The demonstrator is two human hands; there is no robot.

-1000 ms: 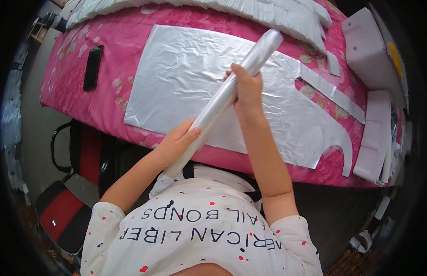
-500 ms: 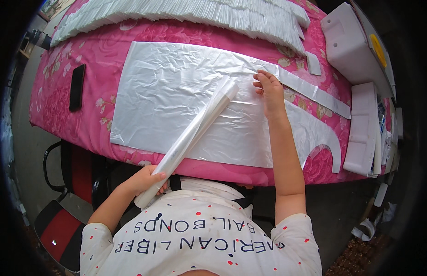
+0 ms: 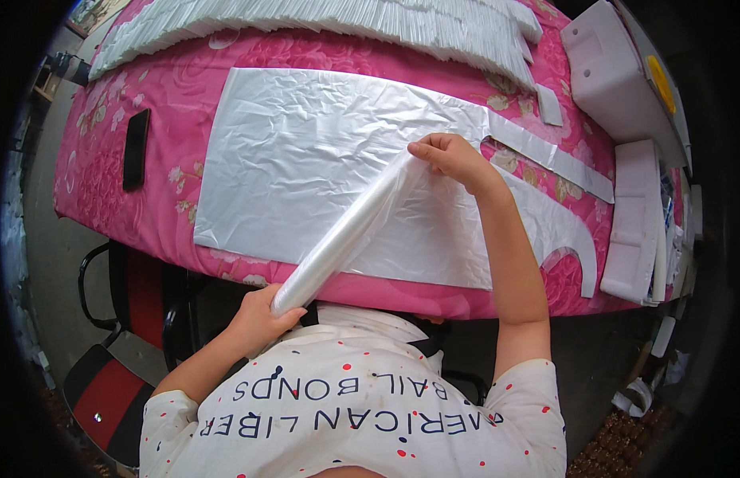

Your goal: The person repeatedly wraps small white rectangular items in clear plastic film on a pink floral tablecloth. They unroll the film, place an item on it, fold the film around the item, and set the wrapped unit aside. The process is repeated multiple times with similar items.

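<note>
Since half a second ago, the right hand (image 3: 450, 155) has drawn back toward the middle of the frame, pinching the free edge of the film (image 3: 422, 179), while the roll (image 3: 342, 239) has sunk lower and its near end now sits at the table's front edge. A second ago the roll was lifted high over the table; now it slants from lower centre up to the right hand.

The left hand (image 3: 258, 319) is clamped round the roll's lower end, probably to anchor it so the film can peel off. The right hand's fingers are closed together on the film's edge, lifting it just above the sheet (image 3: 306, 151), seemingly to open the layer without dragging what lies beneath.

That sheet lies flat on the pink flowered table (image 3: 179, 88), spread wide so its cut shape stays smooth; a narrow strip (image 3: 545, 155) of it runs off toward the right. A phone (image 3: 136, 149) rests at the left, well apart from the work. Along the top edge a row of stacked white pieces (image 3: 322, 16) is kept out of reach of the roll. White foam blocks (image 3: 633, 215) sit at the right.
</note>
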